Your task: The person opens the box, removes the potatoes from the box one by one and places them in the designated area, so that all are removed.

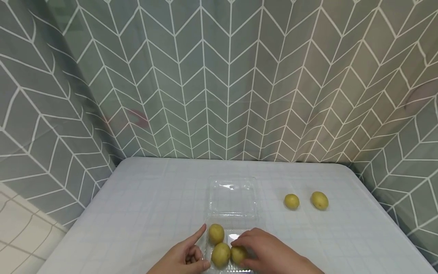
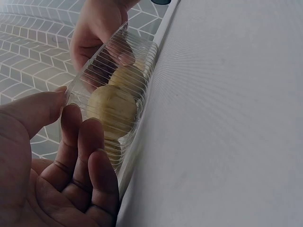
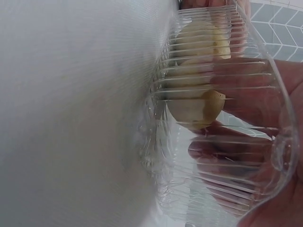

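Observation:
A clear plastic clamshell container point(image 1: 205, 249) lies spread at the near middle of the table, its ribbed base towards me. Inside the base are a far-left lemon point(image 1: 216, 234), a near-left lemon point(image 1: 220, 255) and a right lemon point(image 1: 238, 255). My right hand point(image 1: 265, 249) reaches over the base and grips the right lemon, fingers on its far side and thumb on its near side. My left hand point(image 1: 184, 255) pinches the base's left rim, thumb point(image 2: 45, 106) at the edge and several fingers curled outside; its index finger points away along the side.
The container's lid point(image 1: 232, 214) lies flat beyond the base. Farther right on the white table point(image 1: 137, 205) are a smaller lemon point(image 1: 292, 201) and a larger lemon point(image 1: 319, 200). Patterned grey curtains point(image 1: 219, 95) hang behind the table and on both sides.

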Demonstrator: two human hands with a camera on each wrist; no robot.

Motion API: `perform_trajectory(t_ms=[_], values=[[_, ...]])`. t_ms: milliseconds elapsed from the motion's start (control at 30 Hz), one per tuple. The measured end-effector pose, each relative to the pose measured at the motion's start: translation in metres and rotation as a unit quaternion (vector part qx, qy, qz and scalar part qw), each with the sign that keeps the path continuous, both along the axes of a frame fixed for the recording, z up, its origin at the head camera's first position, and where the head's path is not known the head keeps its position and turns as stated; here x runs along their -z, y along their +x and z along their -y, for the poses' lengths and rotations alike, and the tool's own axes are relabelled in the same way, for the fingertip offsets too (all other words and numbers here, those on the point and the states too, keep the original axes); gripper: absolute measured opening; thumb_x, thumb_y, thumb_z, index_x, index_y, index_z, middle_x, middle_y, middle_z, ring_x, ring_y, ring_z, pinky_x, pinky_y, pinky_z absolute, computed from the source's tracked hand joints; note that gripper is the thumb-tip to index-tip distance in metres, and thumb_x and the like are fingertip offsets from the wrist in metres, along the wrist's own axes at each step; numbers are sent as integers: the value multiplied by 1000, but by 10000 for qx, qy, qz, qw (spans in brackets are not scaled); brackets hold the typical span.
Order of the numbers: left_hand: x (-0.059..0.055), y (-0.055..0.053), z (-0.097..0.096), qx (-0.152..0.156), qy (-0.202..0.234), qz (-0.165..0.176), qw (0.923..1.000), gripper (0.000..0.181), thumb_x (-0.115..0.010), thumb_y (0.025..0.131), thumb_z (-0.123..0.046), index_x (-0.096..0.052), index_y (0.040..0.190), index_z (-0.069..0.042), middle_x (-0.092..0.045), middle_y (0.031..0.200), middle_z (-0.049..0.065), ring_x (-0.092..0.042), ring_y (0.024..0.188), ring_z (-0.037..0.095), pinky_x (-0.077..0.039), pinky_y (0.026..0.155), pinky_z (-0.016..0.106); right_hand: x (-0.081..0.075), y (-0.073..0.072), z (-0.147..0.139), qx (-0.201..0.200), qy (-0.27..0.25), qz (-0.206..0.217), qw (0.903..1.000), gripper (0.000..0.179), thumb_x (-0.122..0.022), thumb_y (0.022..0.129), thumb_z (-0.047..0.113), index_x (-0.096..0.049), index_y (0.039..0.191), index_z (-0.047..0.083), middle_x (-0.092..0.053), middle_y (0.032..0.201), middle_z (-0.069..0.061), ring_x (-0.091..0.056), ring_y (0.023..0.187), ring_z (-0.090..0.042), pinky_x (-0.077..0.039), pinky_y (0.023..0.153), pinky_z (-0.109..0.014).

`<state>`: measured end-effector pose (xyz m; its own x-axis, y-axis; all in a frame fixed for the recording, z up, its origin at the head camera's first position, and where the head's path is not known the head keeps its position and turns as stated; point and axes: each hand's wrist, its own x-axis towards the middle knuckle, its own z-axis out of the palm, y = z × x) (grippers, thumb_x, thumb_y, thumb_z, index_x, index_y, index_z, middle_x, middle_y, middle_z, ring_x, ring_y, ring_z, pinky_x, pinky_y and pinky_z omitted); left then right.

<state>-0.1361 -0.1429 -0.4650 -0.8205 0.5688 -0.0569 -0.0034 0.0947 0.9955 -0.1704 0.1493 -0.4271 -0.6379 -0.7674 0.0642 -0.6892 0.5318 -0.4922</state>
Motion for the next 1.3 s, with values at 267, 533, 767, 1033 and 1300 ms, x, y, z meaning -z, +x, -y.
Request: perform_trajectory(t_ms=[267, 533, 767, 1033, 1300], values=[[-1, 0, 0, -40, 1, 43, 10000, 86, -69, 94, -18, -13, 157, 0, -66, 81, 0, -53, 65, 3, -45, 59, 17, -1, 0, 2, 107, 82, 218, 9997, 33, -78, 87, 30, -72, 118, 21, -62, 106, 21, -54, 99, -1, -49, 85, -30], [0, 0, 0, -20, 16, 75, 10000, 85, -68, 95, -18, -13, 157, 0, -66, 80, -1, -53, 65, 3, -45, 59, 17, 0, 1, 2, 126, 38, 202, 9997, 34, -78, 86, 31, -72, 118, 22, -62, 105, 22, -53, 98, 0, -48, 85, -29], [2, -1, 0, -57, -25, 22, 10000, 86, -69, 94, -18, -14, 157, -1, -66, 80, -1, -53, 65, 3, -46, 59, 17, 0, 1, 2, 102, -40, 240, 9997, 33, -79, 86, 29, -72, 118, 23, -62, 101, 24, -53, 94, 2, -49, 81, -28], [1, -1, 0, -2, -20, -30, 10000, 85, -68, 95, -18, -13, 157, 0, -65, 80, -2, -53, 65, 2, -45, 60, 17, 0, 1, 1, 159, -115, 308, 9993, 32, -78, 86, 30, -72, 117, 22, -62, 103, 23, -53, 96, 0, -49, 83, -30], [2, -1, 1, -14, -85, -89, 9999, 85, -69, 95, -18, -13, 157, 0, -65, 80, -3, -53, 65, 2, -45, 60, 17, 1, 2, 0, 300, -167, 55, 9994, 37, -78, 86, 28, -69, 120, 18, -60, 109, 21, -54, 98, 0, -49, 85, -29]])
